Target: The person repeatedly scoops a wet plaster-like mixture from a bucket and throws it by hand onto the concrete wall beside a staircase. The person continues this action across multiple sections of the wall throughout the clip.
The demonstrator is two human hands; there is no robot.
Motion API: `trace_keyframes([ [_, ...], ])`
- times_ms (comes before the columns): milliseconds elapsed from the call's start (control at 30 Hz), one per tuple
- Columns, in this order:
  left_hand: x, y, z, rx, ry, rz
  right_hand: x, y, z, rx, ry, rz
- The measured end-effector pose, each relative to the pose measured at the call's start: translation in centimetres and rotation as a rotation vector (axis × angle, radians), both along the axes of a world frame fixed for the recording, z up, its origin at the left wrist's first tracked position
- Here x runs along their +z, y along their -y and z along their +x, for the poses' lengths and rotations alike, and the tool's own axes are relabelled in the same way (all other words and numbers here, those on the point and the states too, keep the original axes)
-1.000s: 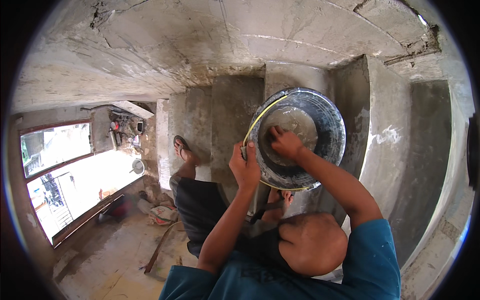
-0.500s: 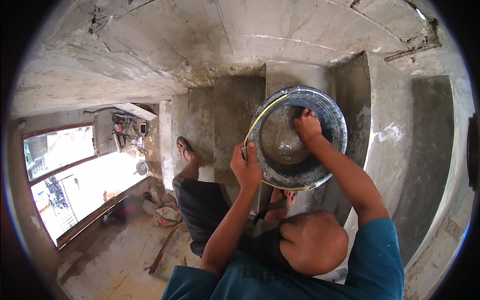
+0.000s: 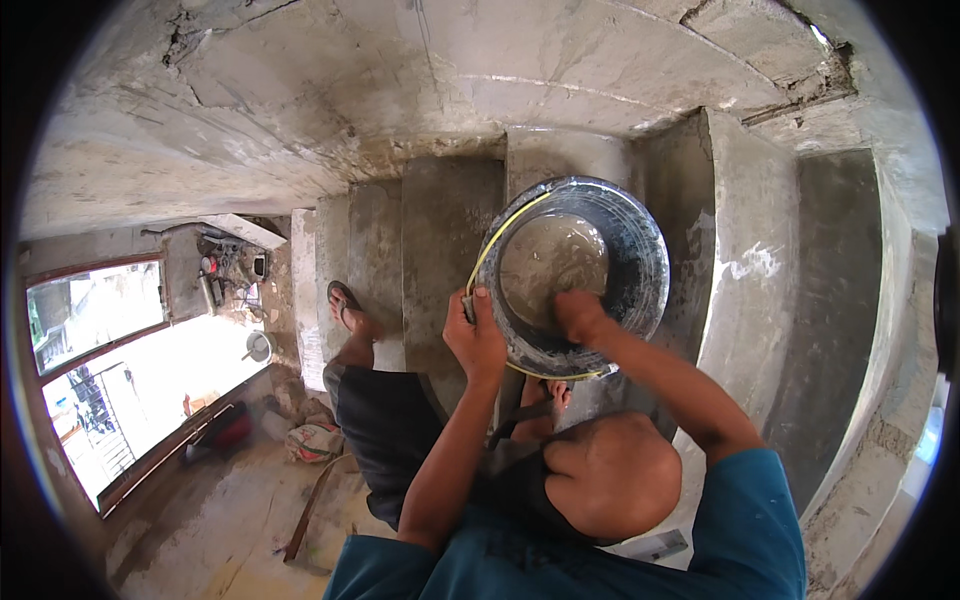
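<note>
A round black bucket (image 3: 643, 265) with a cement-smeared wall tilts toward me over the concrete steps. Grey-brown, wet, cement-like slurry (image 3: 550, 255) lies in its bottom. My left hand (image 3: 478, 335) is closed around the grip of the yellow wire handle (image 3: 500, 225) at the bucket's left side. Inside the bucket, my right hand (image 3: 582, 316) reaches into the near edge of the slurry. Its fingertips are hidden there, so whether it holds anything does not show.
Concrete steps (image 3: 450, 230) run left to right beneath me, along a rough plastered wall (image 3: 330, 90). My sandalled left foot (image 3: 345, 305) stands on a step left of the bucket. Lower left are a bright window (image 3: 110, 300), a small pail (image 3: 260, 346) and a sack (image 3: 312, 442).
My right hand has moved from the slurry's far right side to its near edge, and its fingers have dipped out of sight. My left hand keeps its hold on the handle.
</note>
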State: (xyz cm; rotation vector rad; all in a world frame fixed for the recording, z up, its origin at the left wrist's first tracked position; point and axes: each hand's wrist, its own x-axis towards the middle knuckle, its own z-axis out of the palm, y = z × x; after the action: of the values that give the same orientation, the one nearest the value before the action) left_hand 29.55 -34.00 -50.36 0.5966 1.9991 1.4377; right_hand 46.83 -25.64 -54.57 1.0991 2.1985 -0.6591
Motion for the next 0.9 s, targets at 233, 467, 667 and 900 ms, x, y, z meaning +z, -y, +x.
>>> trace_keyframes([
  [233, 0.0, 0.0, -0.1, -0.011, -0.019, -0.002, -2.1, 1.4, -1.7, 0.079, -0.202, -0.031],
  [467, 0.5, -0.2, 0.0, -0.033, -0.053, -0.012, -2.1, -2.0, -2.2, 0.423, -0.367, 0.196],
  [667, 0.4, 0.0, 0.0, -0.037, -0.032, -0.045, -2.8, -4.8, -2.2, 0.321, -0.304, 0.311],
  [900, 0.4, 0.0, -0.2, -0.044, -0.026, -0.058, -4.4, -5.9, -2.0, 0.156, -0.221, 0.564],
])
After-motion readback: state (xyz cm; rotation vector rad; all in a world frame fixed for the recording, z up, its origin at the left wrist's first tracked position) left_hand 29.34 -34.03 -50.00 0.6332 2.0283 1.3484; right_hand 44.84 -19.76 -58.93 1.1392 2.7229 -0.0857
